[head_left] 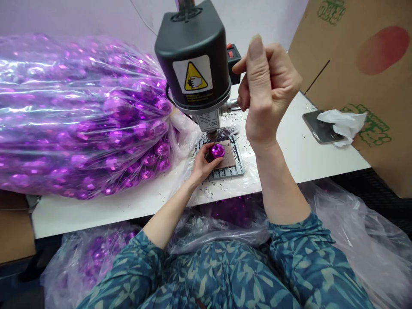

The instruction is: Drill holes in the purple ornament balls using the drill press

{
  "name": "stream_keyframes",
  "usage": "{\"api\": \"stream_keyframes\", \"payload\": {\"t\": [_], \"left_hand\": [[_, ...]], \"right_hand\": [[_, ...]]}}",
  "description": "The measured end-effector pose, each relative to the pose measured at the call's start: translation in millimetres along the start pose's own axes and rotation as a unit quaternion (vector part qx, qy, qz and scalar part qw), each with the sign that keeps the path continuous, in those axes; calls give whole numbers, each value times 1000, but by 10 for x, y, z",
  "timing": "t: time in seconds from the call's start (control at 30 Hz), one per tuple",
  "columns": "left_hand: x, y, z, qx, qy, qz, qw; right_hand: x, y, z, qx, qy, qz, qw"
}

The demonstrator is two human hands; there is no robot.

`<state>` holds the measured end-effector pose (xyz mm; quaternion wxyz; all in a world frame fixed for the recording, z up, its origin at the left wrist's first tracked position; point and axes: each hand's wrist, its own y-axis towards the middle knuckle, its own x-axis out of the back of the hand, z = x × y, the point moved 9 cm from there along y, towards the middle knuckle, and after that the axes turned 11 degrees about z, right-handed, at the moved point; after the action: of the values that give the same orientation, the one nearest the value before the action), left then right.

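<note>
Under the spindle of a black drill press (196,56), my left hand (204,162) holds a shiny purple faceted ball (218,150) between thumb and fingers. The ball sits on a brownish square board (230,158), which lies on the slotted metal base (225,173). My right hand (266,83) is raised beside the drill head, at the right, with its fingers curled. It is near the metal lever fitting of the press; what the fingers close on is hidden behind them.
A big clear bag of purple balls (96,116) fills the left of the white table (106,214). At the right are a phone (317,128), white tissue (346,122) and a cardboard box (363,86). More plastic bags (93,262) hang below the table edge. Dark shavings surround the base.
</note>
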<state>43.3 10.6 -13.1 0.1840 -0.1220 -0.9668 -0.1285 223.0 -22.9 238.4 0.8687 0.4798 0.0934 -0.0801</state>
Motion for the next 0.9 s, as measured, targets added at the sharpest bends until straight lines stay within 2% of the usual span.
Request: {"api": "stream_keyframes", "payload": {"t": [0.13,0.33,0.43,0.67,0.8,0.9], "left_hand": [[-41,4,2,-7,-14,13,1000],[-46,0,-27,-12,-33,14,999],[-50,-4,-22,-11,-35,13,999],[-52,-6,-46,-17,-41,15,999],[-55,-9,-57,-17,-43,15,999],[-63,-7,-42,-14,-43,14,999]], "right_hand": [[22,-58,-13,-10,-47,-2,999],[98,-267,-68,-38,-148,-38,987],[142,-346,-75,-26,-120,-44,991],[185,-405,-62,23,-44,-11,999],[224,-473,-92,54,-48,-17,997],[282,-539,-172,54,-90,-36,994]]}}
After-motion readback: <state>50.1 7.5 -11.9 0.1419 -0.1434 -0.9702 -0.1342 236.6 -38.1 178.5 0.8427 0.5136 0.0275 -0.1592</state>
